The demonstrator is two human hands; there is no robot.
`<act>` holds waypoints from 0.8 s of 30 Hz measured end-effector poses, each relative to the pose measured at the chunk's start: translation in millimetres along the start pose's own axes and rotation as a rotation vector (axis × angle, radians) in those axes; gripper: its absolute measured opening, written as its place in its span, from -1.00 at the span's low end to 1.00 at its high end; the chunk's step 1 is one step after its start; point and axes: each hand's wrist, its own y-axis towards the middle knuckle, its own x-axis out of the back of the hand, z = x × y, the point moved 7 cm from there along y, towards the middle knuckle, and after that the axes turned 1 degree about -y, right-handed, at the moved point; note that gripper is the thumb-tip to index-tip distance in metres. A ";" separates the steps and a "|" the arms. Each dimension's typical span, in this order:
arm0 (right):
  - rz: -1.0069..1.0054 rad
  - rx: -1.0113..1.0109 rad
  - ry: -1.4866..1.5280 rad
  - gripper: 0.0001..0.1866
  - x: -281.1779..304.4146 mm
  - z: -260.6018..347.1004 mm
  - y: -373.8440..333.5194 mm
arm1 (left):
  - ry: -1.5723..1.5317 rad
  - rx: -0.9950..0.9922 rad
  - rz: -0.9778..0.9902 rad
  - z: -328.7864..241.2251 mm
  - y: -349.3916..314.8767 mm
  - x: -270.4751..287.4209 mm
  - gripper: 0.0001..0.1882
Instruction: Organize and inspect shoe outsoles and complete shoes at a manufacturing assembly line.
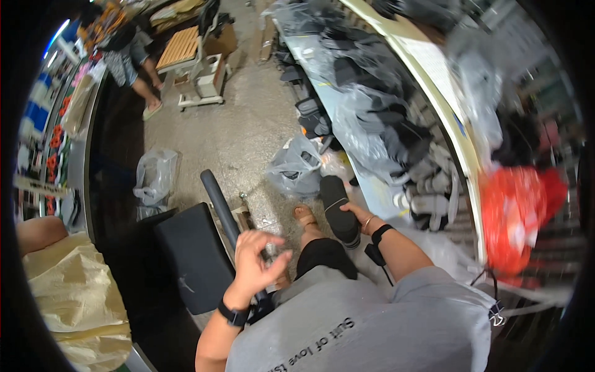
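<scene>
My right hand (359, 217) grips the edge of a dark grey shoe sole (338, 203), long and rounded at its ends, with a thin pale line across it. The sole is held beside my right leg, below a bag on the floor. My left hand (254, 263) is raised above the armrest (218, 201) of a black chair; its fingers are bent but apart, and nothing is in them. Dark bands circle both wrists.
To the right, a shelf (365, 180) bears dark footwear pieces under clear plastic. Plastic bags (296, 166) lie on the floor ahead, and a red bag (517, 214) hangs at far right. A dark padded seat (195, 257) is at my left. Farther off are a wheeled stand (201, 77) and another person (127, 62).
</scene>
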 end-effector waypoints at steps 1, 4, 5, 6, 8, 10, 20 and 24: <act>0.017 -0.026 -0.036 -0.51 1.8 14.2 14.4 | 0.006 0.015 0.003 -2.1 -1.0 1.1 -0.78; -0.009 -0.261 -0.348 -0.41 1.5 40.1 43.1 | -0.121 0.176 -0.058 0.8 -0.9 7.1 -0.82; 0.011 -0.282 -0.363 -0.41 6.0 37.1 58.7 | -0.225 0.253 -0.074 4.4 -0.5 9.3 -0.83; 0.005 -0.167 -0.461 -0.41 13.9 44.5 82.3 | -0.236 0.288 -0.052 5.7 2.9 9.5 -0.84; 0.085 -0.162 -0.536 -0.36 -6.6 68.7 91.3 | -0.264 0.385 -0.090 14.6 2.2 8.3 -0.84; 0.112 -0.144 -0.540 -0.26 -5.0 79.1 110.2 | -0.284 0.478 -0.091 12.7 8.9 4.5 -0.86; 0.275 0.093 -1.194 0.13 -27.4 174.2 85.0 | -0.583 0.830 -0.089 52.5 103.7 19.6 -0.84; 0.258 0.212 -1.156 0.10 -21.7 194.2 90.1 | -0.295 0.648 0.105 71.2 187.6 42.8 -0.77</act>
